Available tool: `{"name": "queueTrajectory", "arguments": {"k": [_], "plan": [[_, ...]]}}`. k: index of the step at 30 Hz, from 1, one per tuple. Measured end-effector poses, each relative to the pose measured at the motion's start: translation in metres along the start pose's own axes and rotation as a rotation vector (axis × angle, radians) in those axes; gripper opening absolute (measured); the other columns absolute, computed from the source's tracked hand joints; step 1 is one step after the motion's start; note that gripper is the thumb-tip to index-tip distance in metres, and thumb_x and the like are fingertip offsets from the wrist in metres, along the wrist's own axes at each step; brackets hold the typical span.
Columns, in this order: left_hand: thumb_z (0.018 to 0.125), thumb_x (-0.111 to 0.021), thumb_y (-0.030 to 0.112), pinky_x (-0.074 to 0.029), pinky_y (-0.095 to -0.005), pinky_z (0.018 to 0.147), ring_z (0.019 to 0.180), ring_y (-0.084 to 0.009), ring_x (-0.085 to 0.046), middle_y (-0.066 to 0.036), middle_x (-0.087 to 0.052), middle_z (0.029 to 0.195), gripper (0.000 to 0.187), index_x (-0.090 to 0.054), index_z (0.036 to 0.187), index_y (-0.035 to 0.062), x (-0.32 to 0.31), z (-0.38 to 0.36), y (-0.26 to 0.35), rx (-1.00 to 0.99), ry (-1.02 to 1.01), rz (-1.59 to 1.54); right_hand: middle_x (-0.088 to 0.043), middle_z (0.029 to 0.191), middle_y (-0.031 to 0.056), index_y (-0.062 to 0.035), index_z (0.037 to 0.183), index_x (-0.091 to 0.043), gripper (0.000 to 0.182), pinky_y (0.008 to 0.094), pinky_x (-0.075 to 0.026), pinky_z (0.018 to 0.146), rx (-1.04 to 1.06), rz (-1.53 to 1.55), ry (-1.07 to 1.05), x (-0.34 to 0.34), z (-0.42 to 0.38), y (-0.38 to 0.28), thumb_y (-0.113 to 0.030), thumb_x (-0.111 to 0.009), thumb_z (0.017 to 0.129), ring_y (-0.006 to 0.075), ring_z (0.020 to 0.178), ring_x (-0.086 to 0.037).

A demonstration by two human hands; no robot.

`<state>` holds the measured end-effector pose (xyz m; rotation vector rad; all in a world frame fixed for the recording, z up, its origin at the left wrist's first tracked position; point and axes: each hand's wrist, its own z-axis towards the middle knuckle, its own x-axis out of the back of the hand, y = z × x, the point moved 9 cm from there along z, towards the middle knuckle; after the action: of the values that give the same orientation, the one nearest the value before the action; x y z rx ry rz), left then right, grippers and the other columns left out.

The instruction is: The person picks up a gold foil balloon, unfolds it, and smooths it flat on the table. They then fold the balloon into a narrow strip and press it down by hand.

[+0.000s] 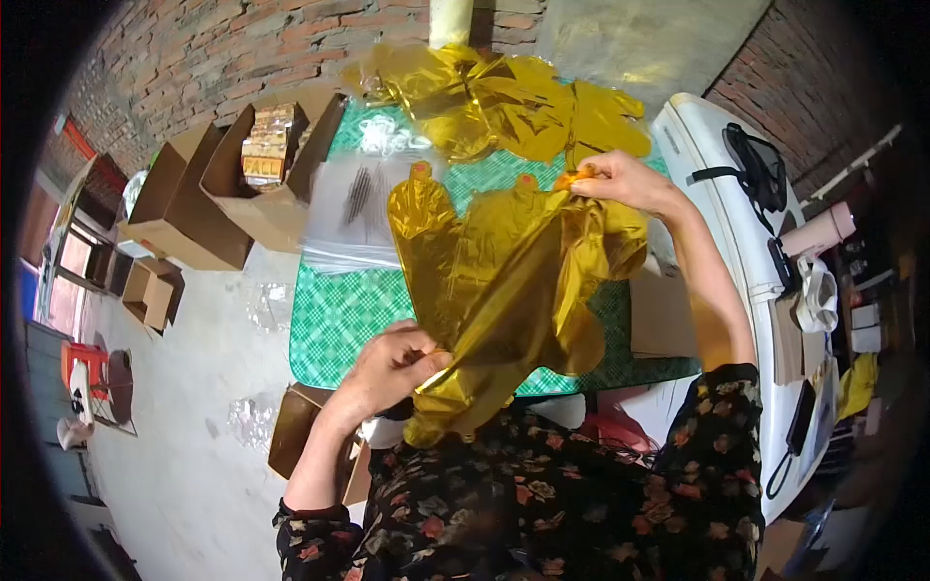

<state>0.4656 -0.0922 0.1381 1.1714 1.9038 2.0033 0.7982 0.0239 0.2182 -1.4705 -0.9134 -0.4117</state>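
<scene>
Gold foil balloon (504,281) pinched by left hand (392,363) and right hand (620,179), no legible writing

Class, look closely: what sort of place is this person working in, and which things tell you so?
Probably a home packing workshop: brick wall, open cardboard boxes, and a pile of gold foil balloons on the table.

Desk (339,320) middle hidden behind gold foil balloon (513,281), left hand (392,363) fingers tucked under foil, box label (263,155) too blurred to read

Green checked table (339,320): gold foil balloon heap (504,102), clear plastic bags (354,208) lying on top.
</scene>
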Motion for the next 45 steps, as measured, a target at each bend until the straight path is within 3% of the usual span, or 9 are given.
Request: {"name": "queueTrajectory", "arguments": {"k": [1, 2, 3, 7, 18, 21, 28, 36, 45], "plan": [[0.094, -0.075, 0.021, -0.044, -0.0303, 0.061, 0.07, -0.0139, -0.054, -0.007, -0.058, 0.084, 0.026, -0.066, 0.09, -0.003, -0.007, -0.001, -0.004, -0.012, -0.028, 0.017, -0.053, 0.076, -0.0044, -0.0023, 0.094, -0.066, 0.026, 0.0263, -0.036, 0.061, -0.012, 0.002, 0.004, -0.002, 0.0, 0.004, -0.028, -0.069, 0.097, 0.0051, 0.07, -0.044], [0.097, -0.073, 0.022, -0.034, -0.0299, 0.058, 0.067, -0.0086, -0.04, 0.0, -0.046, 0.075, 0.03, -0.061, 0.081, -0.001, -0.015, -0.003, -0.003, -0.028, -0.003, -0.174, -0.052, 0.076, -0.0044, -0.0028, 0.091, -0.065, 0.026, 0.0266, -0.036, 0.06, -0.024, 0.005, 0.006, -0.003, 0.001, 0.008, -0.028, -0.069, 0.097, 0.0052, 0.069, -0.043], [0.098, -0.072, 0.02, -0.032, -0.0286, 0.057, 0.066, -0.0073, -0.037, 0.003, -0.04, 0.072, 0.029, -0.059, 0.081, 0.0017, -0.027, -0.006, -0.008, 0.103, -0.068, -0.245, -0.052, 0.075, -0.0045, -0.0032, 0.089, -0.064, 0.027, 0.0269, -0.036, 0.06, -0.037, 0.008, 0.01, -0.003, 0.001, 0.013, -0.028, -0.069, 0.097, 0.0053, 0.069, -0.043], [0.101, -0.069, 0.02, -0.028, -0.0277, 0.056, 0.066, -0.0058, -0.032, 0.005, -0.032, 0.071, 0.038, -0.045, 0.075, 0.0041, -0.065, -0.011, -0.014, 0.105, -0.205, -0.344, -0.051, 0.073, -0.0038, -0.0029, 0.078, -0.054, 0.031, 0.0297, -0.036, 0.059, -0.049, -0.15, 0.014, 0.002, 0.018, 0.042, -0.024, -0.07, 0.096, 0.0063, 0.068, -0.041], [0.102, -0.066, 0.017, -0.043, -0.0254, 0.059, 0.069, -0.0054, -0.057, 0.0, -0.062, 0.072, 0.027, -0.056, 0.082, 0.0007, -0.069, -0.036, -0.041, 0.277, -0.122, -0.373, -0.066, 0.075, 0.0145, -0.0069, 0.091, -0.072, 0.03, 0.0416, -0.043, 0.061, 0.136, -0.282, 0.018, -0.065, 0.112, 0.039, -0.037, -0.073, 0.087, 0.0274, 0.067, -0.062], [0.1, -0.065, 0.018, -0.046, -0.0291, 0.059, 0.071, -0.0103, -0.067, -0.006, -0.067, 0.073, 0.024, -0.059, 0.087, -0.0006, -0.065, -0.045, -0.055, 0.311, -0.072, -0.362, -0.066, 0.075, 0.0131, -0.009, 0.089, -0.072, 0.031, 0.0423, -0.044, 0.062, 0.073, -0.295, -0.017, -0.088, 0.133, 0.048, -0.04, -0.074, 0.085, 0.0267, 0.068, -0.062], [0.105, -0.06, 0.023, -0.052, -0.0274, 0.065, 0.072, -0.0101, -0.066, -0.006, -0.071, 0.079, 0.027, -0.058, 0.089, 0.001, -0.061, -0.051, -0.072, 0.381, -0.065, -0.354, -0.068, 0.086, 0.0131, -0.0049, 0.089, -0.071, 0.037, 0.0435, -0.047, 0.075, -0.047, -0.258, -0.05, -0.108, 0.148, 0.058, -0.041, -0.076, 0.085, 0.027, 0.081, -0.064], [0.105, -0.058, 0.026, -0.05, -0.0274, 0.062, 0.065, -0.0102, -0.065, -0.004, -0.071, 0.073, 0.032, -0.062, 0.085, 0.0016, -0.053, -0.049, -0.07, 0.464, -0.052, -0.23, -0.062, 0.079, 0.0094, -0.0083, 0.083, -0.065, 0.039, 0.0415, -0.044, 0.074, -0.019, -0.216, 0.008, -0.115, 0.153, 0.065, -0.046, -0.076, 0.086, 0.0255, 0.077, -0.058], [0.102, -0.062, 0.023, -0.051, -0.0375, 0.059, 0.059, -0.0232, -0.068, -0.011, -0.067, 0.063, 0.031, -0.064, 0.083, -0.0015, -0.047, -0.046, -0.063, 0.305, 0.087, 0.066, -0.062, 0.08, 0.0109, -0.0077, 0.086, -0.063, 0.043, 0.0398, -0.045, 0.074, 0.069, -0.29, -0.014, -0.119, 0.159, 0.071, -0.049, -0.073, 0.089, 0.0271, 0.08, -0.059]]}}
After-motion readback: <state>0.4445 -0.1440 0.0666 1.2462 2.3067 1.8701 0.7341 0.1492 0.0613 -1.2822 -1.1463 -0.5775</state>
